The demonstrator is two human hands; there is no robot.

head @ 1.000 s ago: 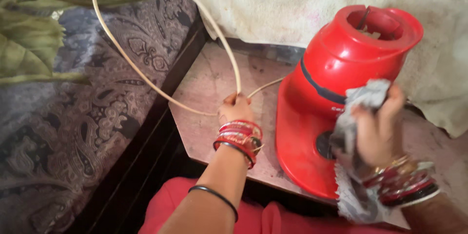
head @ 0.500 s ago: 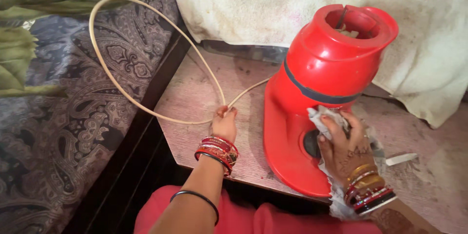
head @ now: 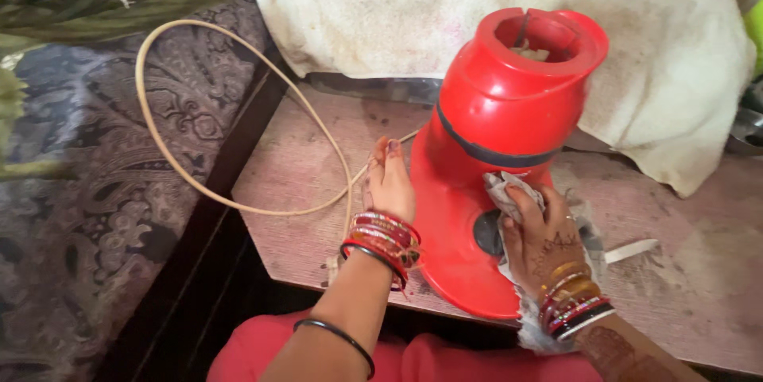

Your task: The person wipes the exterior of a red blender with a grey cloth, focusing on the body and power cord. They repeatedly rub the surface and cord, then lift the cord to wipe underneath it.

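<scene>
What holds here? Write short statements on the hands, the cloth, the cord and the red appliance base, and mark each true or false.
1. The right hand presses a grey cloth against the red appliance base. True.
2. The left hand lies on the pale towel. False: it rests on the table beside the base, at the beige cord.
3. The cord runs in a loop over the patterned bedcover. True.
4. The base lies tipped on its side. False: it stands upright, its open top facing up.
5. Both wrists carry bangles. True.
6. The cloth is bright green. False: it is grey-white.
</scene>
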